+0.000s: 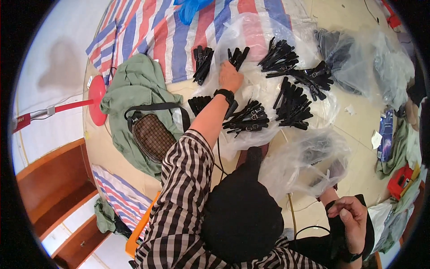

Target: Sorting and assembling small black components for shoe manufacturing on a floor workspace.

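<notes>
My left hand [230, 78] reaches forward, its fingers closed on the near end of a bundle of black straps [239, 54] on clear plastic. Left of it lies another black strap bundle [204, 65]. Nearer me, more straps with silver buckles [250, 117] lie in a fanned pile; several similar piles, such as one pile [293, 105] to the right, lie around it. My right hand [351, 219] rests far from the straps, beside my black-clad knee at lower right. Its fingers are curled in, and nothing shows in them.
A crumpled clear plastic bag [309, 161] lies near my legs. At left are a green cloth [127, 89], a brown patterned pouch [153, 138] and a red round-based stand [97, 101]. A striped sheet [179, 40] covers the floor ahead. More filled plastic bags [354, 58] sit far right.
</notes>
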Available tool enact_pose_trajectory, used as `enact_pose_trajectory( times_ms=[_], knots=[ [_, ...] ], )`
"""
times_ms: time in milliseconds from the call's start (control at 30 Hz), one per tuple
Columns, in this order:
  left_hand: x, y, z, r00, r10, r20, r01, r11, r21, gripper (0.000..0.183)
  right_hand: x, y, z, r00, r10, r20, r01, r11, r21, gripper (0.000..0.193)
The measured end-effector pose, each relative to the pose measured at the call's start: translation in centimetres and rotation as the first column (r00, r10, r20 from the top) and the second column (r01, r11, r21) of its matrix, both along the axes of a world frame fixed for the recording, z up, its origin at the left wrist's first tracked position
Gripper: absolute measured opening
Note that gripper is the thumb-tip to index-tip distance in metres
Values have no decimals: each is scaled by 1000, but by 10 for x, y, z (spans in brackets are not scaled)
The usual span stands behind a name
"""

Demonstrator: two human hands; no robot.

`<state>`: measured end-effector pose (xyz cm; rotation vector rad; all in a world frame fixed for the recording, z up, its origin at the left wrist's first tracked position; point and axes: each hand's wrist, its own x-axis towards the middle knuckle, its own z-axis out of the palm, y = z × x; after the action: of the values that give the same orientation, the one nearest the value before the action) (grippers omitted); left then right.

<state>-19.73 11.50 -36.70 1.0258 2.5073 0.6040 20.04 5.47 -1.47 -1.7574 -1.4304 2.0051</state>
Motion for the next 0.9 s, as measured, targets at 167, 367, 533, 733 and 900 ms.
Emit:
enact_pose_trajectory(
  times_ms=[167,367,533,733,900],
  knots=[
    [4,2,11,998,58,-6,-58,998,-13,45,1,1,1,1000,9,11,-9,1000,-3,32],
    [2,14,36,999,50,3,-50,993,-104,46,-1,0,-2,1000,3,12,-3,1000,-10,29],
    [-3,14,47,990,75,-121,-80,996,-43,36,-1,1,-6,1000,-21,1,21,1000,-8,26],
    [-13,-15,35,991,26,-135,2,978,209,19,3,0,-2,1000,9,17,-8,1000,-23,28],
    [4,-10,33,971,-115,-208,136,986,91,23,-2,2,-3,1000,5,7,-5,1000,-20,31]
  ],
)
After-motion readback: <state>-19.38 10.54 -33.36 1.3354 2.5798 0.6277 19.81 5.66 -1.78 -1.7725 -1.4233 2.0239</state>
